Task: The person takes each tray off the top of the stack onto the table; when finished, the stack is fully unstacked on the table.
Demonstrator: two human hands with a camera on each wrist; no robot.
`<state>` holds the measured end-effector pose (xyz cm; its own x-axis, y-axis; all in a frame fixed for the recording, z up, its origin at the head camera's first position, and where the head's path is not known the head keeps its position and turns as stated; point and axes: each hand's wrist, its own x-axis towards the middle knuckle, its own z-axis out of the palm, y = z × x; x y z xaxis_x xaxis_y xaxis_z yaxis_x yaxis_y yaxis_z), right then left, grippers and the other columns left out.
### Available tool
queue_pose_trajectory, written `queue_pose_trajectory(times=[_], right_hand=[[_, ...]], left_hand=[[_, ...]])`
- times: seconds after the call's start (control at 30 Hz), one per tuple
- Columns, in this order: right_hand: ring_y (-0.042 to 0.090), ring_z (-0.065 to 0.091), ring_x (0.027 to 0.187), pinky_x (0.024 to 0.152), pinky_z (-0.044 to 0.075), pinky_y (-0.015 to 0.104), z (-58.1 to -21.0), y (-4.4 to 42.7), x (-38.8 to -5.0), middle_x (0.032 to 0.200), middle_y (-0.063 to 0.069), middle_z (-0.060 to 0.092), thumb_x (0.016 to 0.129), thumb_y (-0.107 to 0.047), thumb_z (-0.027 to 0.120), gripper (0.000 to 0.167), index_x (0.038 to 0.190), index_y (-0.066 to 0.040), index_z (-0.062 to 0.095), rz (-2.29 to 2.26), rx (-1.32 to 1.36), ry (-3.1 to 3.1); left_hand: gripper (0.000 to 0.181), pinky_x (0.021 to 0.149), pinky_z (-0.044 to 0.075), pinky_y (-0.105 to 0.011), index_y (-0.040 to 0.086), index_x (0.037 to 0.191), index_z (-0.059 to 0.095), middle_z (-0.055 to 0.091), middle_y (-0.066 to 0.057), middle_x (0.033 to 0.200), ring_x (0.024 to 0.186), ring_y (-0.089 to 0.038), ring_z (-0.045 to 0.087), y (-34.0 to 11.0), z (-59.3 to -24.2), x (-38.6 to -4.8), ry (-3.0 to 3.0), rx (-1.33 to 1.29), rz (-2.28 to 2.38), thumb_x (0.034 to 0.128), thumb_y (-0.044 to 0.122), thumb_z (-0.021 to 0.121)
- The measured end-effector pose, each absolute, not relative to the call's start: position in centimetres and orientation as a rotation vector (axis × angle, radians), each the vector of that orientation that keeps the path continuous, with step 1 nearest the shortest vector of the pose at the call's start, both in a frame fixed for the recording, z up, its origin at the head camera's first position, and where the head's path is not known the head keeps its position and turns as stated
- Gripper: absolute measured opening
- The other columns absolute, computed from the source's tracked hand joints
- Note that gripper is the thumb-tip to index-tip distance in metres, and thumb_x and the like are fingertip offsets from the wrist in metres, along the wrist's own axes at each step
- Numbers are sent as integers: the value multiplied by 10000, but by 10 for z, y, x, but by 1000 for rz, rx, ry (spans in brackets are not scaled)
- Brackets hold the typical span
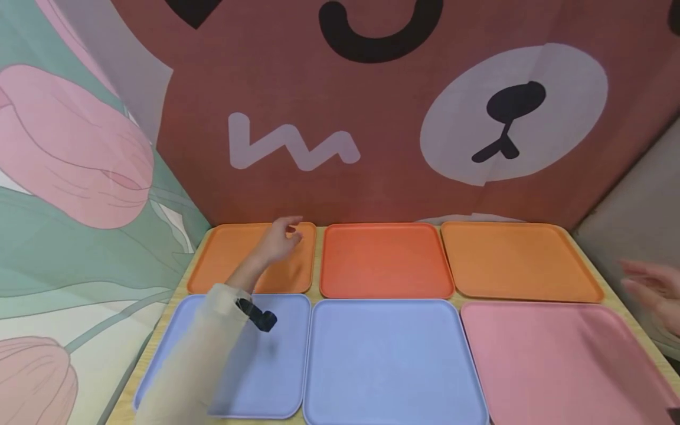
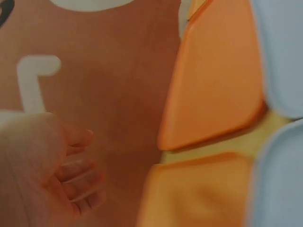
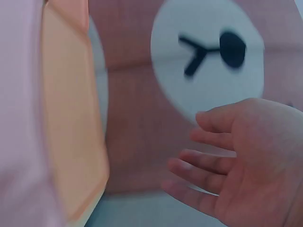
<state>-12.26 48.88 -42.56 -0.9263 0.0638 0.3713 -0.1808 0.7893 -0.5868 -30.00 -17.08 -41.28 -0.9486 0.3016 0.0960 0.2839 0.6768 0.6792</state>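
My left hand hovers above the back-left orange tray, fingers loosely bent and holding nothing. The left wrist view shows that same hand with thumb and fingers apart from any object. At the far right edge of the head view my right hand is blurred, in the air beyond the pink tray. Its fingers look spread and relaxed in the right wrist view, where the hand holds nothing. A red-orange tray lies in the middle of the back row.
Another orange tray lies at the back right. Two blue trays, one at front left and one at front middle, fill out the front row. A brown printed cloth hangs right behind the wooden table.
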Motion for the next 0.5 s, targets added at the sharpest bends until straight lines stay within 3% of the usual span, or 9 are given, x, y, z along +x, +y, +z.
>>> queue_pose_trajectory(times=[0.03, 0.1, 0.17, 0.23, 0.27, 0.33, 0.5], right_hand=[[-194, 444, 891, 620, 322, -9, -408, 474, -134, 1169, -179, 626, 1017, -86, 610, 395, 1410, -130, 619, 862, 112, -2631], [18, 549, 1035, 775, 472, 109, -378, 448, -154, 1263, 172, 589, 1041, -127, 583, 453, 1406, 128, 495, 733, 119, -2751], [321, 539, 1149, 930, 537, 388, -352, 425, -174, 1308, 444, 407, 1068, -225, 544, 558, 1423, 181, 401, 606, 128, -2869], [612, 362, 1213, 999, 398, 693, -333, 404, -192, 1398, 450, 332, 1080, -310, 510, 649, 1500, 144, 312, 552, 131, -2953], [627, 320, 1264, 988, 291, 791, -325, 395, -200, 1434, 450, 296, 1081, -346, 498, 690, 1529, 124, 268, 539, 146, -2985], [626, 245, 1340, 1059, 205, 790, -315, 375, -217, 1491, 443, 241, 1071, -390, 506, 747, 1558, 100, 222, 530, 184, -3006], [618, 207, 1401, 1107, 139, 781, -309, 326, -250, 1545, 416, 217, 1054, -403, 536, 756, 1571, 61, 238, 456, 327, -2951]], left_hand=[[494, 1081, 442, -540, -87, 1454, 480, 512, -294, 1441, 1312, -445, 507, -170, -402, -303, 2876, 517, 1095, 997, 59, 598], [534, 1136, 380, -538, -77, 1487, 439, 472, -277, 1490, 1379, -427, 444, -168, -381, -309, 2914, 547, 985, 1010, 104, 600], [576, 1171, 323, -549, -53, 1521, 400, 431, -251, 1536, 1433, -403, 382, -165, -360, -313, 2949, 554, 884, 1024, 159, 598], [616, 1177, 287, -592, -25, 1550, 363, 386, -234, 1572, 1460, -399, 340, -159, -344, -317, 2982, 547, 806, 1034, 217, 595], [633, 1176, 270, -614, -10, 1560, 352, 365, -226, 1587, 1471, -396, 319, -156, -337, -318, 3003, 539, 764, 1036, 248, 595], [667, 1173, 225, -661, 17, 1578, 328, 316, -220, 1615, 1494, -402, 267, -148, -326, -321, 3041, 516, 686, 1039, 310, 589], [749, 1174, 36, -719, 100, 1628, 228, 163, -219, 1669, 1545, -415, 58, -122, -324, -327, 3099, 456, 525, 1045, 467, 523]])
